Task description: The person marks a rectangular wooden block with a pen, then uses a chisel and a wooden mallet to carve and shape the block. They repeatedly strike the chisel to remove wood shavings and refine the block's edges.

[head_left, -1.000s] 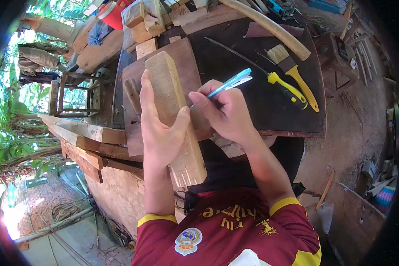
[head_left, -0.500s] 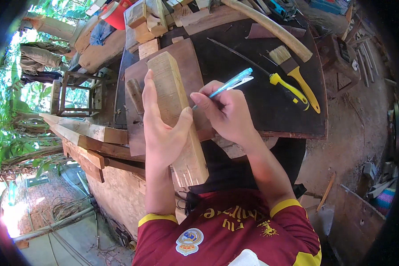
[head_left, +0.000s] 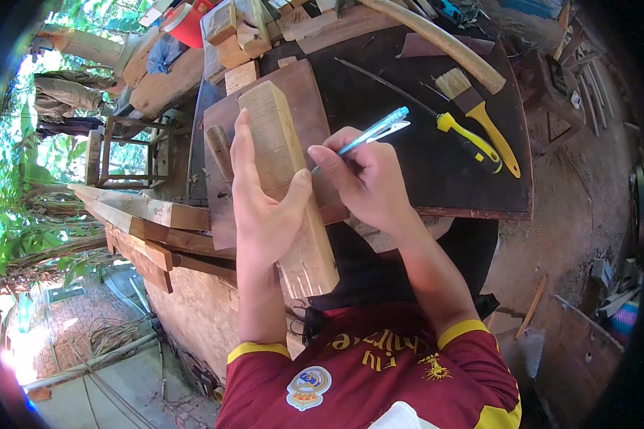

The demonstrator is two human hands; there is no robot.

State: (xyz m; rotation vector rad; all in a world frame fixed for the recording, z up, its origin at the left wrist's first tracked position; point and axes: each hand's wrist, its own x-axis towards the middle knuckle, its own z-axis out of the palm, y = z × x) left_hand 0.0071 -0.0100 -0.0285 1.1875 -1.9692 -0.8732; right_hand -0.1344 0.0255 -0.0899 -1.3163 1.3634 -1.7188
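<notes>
My left hand (head_left: 265,214) grips a long pale wooden block (head_left: 272,129), thumb along one side and fingers along the other. My right hand (head_left: 361,179) is closed round a light blue pen (head_left: 368,134), whose lower end meets the block's right side beside my left thumb; the exact tip is hard to see. The block lies at a slant over a brown board (head_left: 222,218). A round wooden piece (head_left: 219,150) rests on that board to the left of my left fingers.
The dark worktable (head_left: 472,193) holds a yellow screwdriver (head_left: 469,143), paintbrush (head_left: 494,129), thin rod (head_left: 379,86), curved wooden handle (head_left: 444,43) and stacked offcuts (head_left: 232,36). Long planks (head_left: 150,207) lie at left; a wooden frame (head_left: 129,150) and red container (head_left: 182,25) stand beyond.
Both hands, the pen and the block keep nearly the same pose. The whole scene sits slightly farther right in the view, with only tiny shifts between hands and block.
</notes>
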